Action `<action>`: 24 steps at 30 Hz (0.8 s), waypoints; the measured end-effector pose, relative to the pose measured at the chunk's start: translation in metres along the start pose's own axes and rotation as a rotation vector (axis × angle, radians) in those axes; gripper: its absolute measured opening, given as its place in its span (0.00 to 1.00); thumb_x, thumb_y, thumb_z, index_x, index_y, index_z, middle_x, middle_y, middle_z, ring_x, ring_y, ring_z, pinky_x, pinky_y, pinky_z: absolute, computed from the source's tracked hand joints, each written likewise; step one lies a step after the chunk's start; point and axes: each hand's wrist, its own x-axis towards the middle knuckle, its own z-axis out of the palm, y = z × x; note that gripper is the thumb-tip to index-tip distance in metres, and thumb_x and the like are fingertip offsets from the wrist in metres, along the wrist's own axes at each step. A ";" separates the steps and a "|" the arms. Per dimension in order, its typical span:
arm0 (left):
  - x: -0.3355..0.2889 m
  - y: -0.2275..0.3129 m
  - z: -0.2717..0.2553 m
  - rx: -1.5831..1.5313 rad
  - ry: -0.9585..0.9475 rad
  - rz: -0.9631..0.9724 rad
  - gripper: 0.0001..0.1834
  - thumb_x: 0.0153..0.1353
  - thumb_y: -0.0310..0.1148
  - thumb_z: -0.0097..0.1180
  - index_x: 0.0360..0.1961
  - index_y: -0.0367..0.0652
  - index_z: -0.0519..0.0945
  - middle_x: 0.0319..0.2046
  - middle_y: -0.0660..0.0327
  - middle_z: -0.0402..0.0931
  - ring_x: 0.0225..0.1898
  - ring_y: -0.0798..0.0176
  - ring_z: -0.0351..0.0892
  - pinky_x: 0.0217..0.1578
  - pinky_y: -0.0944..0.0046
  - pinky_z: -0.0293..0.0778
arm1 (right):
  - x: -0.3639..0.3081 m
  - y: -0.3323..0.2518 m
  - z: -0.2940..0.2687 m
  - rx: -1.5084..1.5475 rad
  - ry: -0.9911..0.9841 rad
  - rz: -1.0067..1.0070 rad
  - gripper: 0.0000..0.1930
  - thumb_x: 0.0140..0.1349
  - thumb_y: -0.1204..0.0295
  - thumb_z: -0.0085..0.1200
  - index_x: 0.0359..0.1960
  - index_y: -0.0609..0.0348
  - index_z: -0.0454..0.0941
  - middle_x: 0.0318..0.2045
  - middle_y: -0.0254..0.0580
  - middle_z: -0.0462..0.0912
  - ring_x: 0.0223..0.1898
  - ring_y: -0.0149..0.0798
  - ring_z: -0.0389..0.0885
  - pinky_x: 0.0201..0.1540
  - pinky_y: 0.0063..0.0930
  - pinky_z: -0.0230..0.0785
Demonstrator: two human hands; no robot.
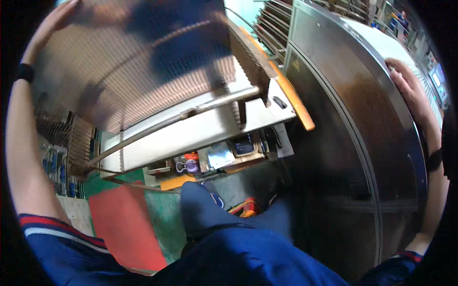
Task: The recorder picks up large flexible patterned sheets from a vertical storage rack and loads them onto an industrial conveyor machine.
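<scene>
A large slotted rack [176, 102], with closely spaced ridges and a worn metal frame, fills the upper left and is partly blurred. My left hand [59, 16] reaches to its far left side, fingers stretched out. The fingertips run to the picture's rim, so I cannot tell whether they touch the frame. On the right, my right hand [408, 86] rests at the top edge of a tall stainless steel machine [362, 90]. Its fingers curl in around something small and pale that I cannot make out.
A white table [162, 145] with orange edging stands below the rack, a dark small object [280, 102] on it. Under it a shelf holds a purple container [190, 166] and boxes. A red mat [124, 224] lies on the green floor. A person [400, 21] stands far off.
</scene>
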 end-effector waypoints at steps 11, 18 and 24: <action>-0.058 0.056 0.104 0.353 0.388 0.079 0.36 0.73 0.58 0.47 0.68 0.40 0.72 0.65 0.48 0.73 0.69 0.53 0.69 0.69 0.57 0.62 | -0.004 -0.018 -0.003 -0.061 0.024 0.005 0.23 0.75 0.57 0.47 0.60 0.63 0.74 0.58 0.53 0.79 0.63 0.47 0.74 0.67 0.35 0.60; -0.086 0.098 0.229 0.088 0.403 0.380 0.16 0.73 0.42 0.54 0.49 0.44 0.85 0.43 0.56 0.84 0.47 0.56 0.84 0.48 0.60 0.78 | -0.001 -0.025 -0.003 -0.103 0.015 0.029 0.22 0.75 0.58 0.47 0.60 0.63 0.74 0.58 0.52 0.79 0.63 0.45 0.75 0.67 0.34 0.61; -0.080 0.095 0.304 -0.069 -0.109 0.283 0.20 0.74 0.44 0.48 0.45 0.36 0.83 0.40 0.52 0.83 0.46 0.53 0.83 0.50 0.57 0.76 | -0.003 -0.016 0.000 -0.069 0.028 0.010 0.22 0.76 0.58 0.46 0.59 0.63 0.74 0.56 0.51 0.80 0.60 0.44 0.75 0.65 0.33 0.62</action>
